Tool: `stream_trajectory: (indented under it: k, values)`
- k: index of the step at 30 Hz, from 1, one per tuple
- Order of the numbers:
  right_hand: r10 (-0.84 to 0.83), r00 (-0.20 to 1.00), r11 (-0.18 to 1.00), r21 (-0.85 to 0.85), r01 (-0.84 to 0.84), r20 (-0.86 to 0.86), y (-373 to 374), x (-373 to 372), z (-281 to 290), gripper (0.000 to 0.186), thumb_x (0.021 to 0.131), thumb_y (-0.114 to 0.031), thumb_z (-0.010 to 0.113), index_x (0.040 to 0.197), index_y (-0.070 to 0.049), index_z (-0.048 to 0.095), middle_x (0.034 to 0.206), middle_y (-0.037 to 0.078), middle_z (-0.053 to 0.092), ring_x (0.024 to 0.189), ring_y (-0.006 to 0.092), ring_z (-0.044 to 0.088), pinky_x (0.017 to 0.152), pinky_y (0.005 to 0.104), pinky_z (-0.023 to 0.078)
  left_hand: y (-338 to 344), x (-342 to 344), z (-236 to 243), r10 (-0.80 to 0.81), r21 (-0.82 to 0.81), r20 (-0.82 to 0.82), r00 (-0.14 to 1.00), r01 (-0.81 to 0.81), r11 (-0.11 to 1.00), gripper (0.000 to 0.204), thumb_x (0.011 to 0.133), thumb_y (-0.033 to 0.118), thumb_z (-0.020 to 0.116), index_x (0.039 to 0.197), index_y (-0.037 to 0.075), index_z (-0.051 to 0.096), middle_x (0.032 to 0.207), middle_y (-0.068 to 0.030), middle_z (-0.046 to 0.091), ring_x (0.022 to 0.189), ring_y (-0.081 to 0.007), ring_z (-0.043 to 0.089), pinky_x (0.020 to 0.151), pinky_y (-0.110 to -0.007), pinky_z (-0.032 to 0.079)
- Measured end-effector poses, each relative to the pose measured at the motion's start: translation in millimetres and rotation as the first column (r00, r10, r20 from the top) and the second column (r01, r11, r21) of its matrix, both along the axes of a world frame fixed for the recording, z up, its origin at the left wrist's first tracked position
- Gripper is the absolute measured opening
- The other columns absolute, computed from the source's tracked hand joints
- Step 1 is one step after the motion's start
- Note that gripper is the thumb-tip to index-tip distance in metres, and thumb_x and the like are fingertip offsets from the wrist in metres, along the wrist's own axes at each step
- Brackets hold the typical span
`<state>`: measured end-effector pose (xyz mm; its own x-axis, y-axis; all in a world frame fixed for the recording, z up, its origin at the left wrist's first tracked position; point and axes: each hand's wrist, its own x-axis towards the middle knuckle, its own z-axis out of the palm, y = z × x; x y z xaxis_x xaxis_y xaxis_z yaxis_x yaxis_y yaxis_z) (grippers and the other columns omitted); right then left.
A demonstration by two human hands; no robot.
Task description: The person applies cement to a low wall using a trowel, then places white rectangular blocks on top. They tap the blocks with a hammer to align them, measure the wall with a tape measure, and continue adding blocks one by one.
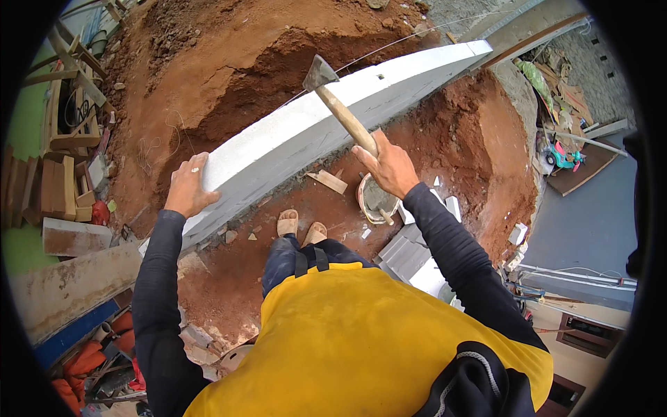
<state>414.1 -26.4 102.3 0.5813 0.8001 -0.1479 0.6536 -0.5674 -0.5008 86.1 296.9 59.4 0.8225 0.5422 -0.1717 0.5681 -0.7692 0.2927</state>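
Closest to my lens, the yellow shirt fills the bottom of my feed, with sandals planted on reddish ground just past it. Off to the right sit the grey-and-white blocks, and just beyond them a bucket of grey mix. Now the hands! On my left hand, the fingers lie over the top edge of the white block wall, thumb set apart on the near side. My right hand has its fingers wrapped tight around the handle of a wooden-handled tool, its metal head up over the wall's far edge; whether they touch, I can't tell. The wall runs slantwise ahead of me. Past it, a taut string crosses in front of dug red earth.
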Motion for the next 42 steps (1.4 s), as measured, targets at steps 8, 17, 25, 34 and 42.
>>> stream_trajectory:
  k: [8,17,25,34,42]
  values:
    - [0.001,0.999,0.996,-0.094,-0.004,-0.036,-3,-3,-9,0.054,0.106,-0.052,0.06,0.118,0.0,0.053,0.085,0.03,0.072,0.081,0.051,0.073,0.075,0.0587,0.058,-1,6,8,0.03,-0.094,-0.084,0.996,-0.038,0.995,0.104,0.068,0.03,0.089,0.158,-0.001,0.046,0.155,-0.0257,0.054,0.141,-0.0403,0.053,0.125,-0.048,0.038]
    - [-0.015,0.999,0.992,-0.124,0.009,-0.042,-7,-3,-13,0.055,0.106,-0.052,0.06,0.12,0.0,0.055,0.088,0.029,0.074,0.087,0.0501,0.074,0.082,0.0579,0.058,2,1,-3,0.013,-0.038,-0.011,1.0,-0.013,0.999,0.103,0.068,0.029,0.091,0.156,0.0,0.045,0.15,-0.0202,0.057,0.137,-0.0385,0.054,0.117,-0.05,0.042]
    - [-0.022,0.994,0.998,0.06,0.029,-0.112,-13,-30,9,0.052,0.103,-0.052,0.065,0.125,-0.007,0.053,0.091,0.027,0.072,0.084,0.0472,0.074,0.075,0.0567,0.056,0,1,5,-0.04,0.008,-0.019,0.999,0.04,0.999,0.098,0.071,0.035,0.09,0.154,0.004,0.047,0.147,-0.02,0.059,0.133,-0.0385,0.057,0.113,-0.052,0.045]
    - [0.196,0.977,0.979,0.034,-0.199,0.078,81,-98,133,0.046,0.105,-0.029,0.063,0.145,-0.007,0.055,0.11,0.028,0.073,0.101,0.0451,0.074,0.087,0.0479,0.057,79,-127,-27,0.489,-0.552,0.53,0.693,-0.155,0.819,0.058,0.089,0.022,0.066,0.145,0.004,0.061,0.136,-0.0187,0.069,0.129,-0.0335,0.064,0.112,-0.041,0.049]
    - [0.881,0.448,0.446,-0.58,-0.682,0.151,294,-232,225,0.064,0.102,-0.024,0.07,0.162,-0.02,0.051,0.101,0.019,0.076,0.076,0.035,0.074,0.071,0.0454,0.059,17,-141,-130,0.309,-0.48,0.348,0.885,-0.115,0.87,0.083,0.082,0.028,0.077,0.157,0.009,0.049,0.158,-0.0182,0.052,0.148,-0.0378,0.046,0.124,-0.047,0.041]
